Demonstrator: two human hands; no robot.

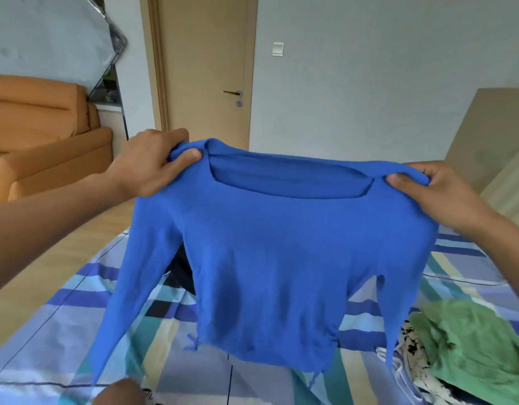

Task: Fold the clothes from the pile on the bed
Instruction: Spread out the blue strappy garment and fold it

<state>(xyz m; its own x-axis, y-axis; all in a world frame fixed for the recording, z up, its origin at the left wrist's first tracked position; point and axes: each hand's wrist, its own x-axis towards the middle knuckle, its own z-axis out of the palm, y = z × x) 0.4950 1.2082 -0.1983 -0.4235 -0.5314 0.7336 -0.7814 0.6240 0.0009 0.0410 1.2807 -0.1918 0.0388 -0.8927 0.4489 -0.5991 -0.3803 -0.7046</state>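
Note:
A blue long-sleeved knit top (pixel 267 258) hangs spread out in the air above the bed (pixel 62 331), both sleeves dangling. My left hand (pixel 148 163) pinches its left shoulder and my right hand (pixel 433 191) pinches its right shoulder. At the lower right lies the pile of clothes: a green garment (pixel 474 346) on top of a white one with black print (pixel 413 352). A dark garment (pixel 180 270) lies on the bed behind the top, mostly hidden.
The bed has a blue, teal and cream plaid sheet. An orange sofa (pixel 42 135) stands at the left across a wooden floor. A closed door (pixel 205 68) is straight ahead. A beige headboard (pixel 492 135) rises at the right.

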